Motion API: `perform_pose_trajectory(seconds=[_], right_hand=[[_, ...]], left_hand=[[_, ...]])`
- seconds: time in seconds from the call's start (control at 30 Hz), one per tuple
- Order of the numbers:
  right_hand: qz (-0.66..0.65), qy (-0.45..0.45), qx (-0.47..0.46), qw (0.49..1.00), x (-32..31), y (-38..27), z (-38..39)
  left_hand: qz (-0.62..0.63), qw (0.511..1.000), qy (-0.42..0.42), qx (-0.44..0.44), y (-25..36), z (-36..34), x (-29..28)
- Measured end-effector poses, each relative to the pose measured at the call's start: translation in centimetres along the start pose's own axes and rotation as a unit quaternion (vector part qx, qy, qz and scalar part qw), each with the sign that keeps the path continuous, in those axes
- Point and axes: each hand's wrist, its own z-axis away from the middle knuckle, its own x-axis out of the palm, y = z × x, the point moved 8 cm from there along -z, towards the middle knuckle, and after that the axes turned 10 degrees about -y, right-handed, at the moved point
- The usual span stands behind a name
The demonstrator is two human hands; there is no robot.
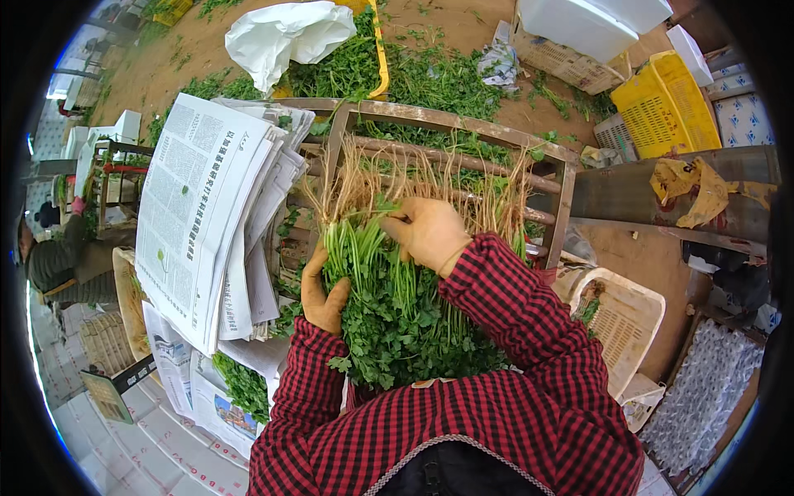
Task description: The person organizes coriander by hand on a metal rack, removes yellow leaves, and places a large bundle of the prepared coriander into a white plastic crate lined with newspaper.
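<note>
A thick bunch of leafy greens with pale stems, resembling coriander (389, 322), lies in front of me, leaves toward my body. Its long, thin brown roots (397, 169) point away over a metal rack (451, 120). My left hand (325, 291) is curled round the left side of the bunch, its thumb toward me and some fingers hidden by stems. Bent over the top of the stems near the roots, my right hand (430, 233) pinches some stems between thumb and fingers. The exact stalks in that pinch are partly covered.
Stacked newspapers (203, 215) stand close on my left. Beyond the rack are a white plastic bag (285, 37), a yellow crate (382, 50) and scattered greens (438, 83). At right are a pale basket (628, 314) and another yellow crate (666, 107). A person (62, 256) is at far left.
</note>
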Motion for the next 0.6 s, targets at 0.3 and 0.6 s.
perform_pose_trajectory(seconds=[0.3,0.6], right_hand=[[0.206,0.05,-0.209,0.955,1.4,-2.1,3.5],[0.321,0.016,-0.297,0.899,2.7,-2.0,4.7]], left_hand=[[-0.171,0.977,-0.016,-0.128,5.3,-2.6,1.9],[-0.338,0.934,-0.051,-0.103,7.3,-6.8,2.5]])
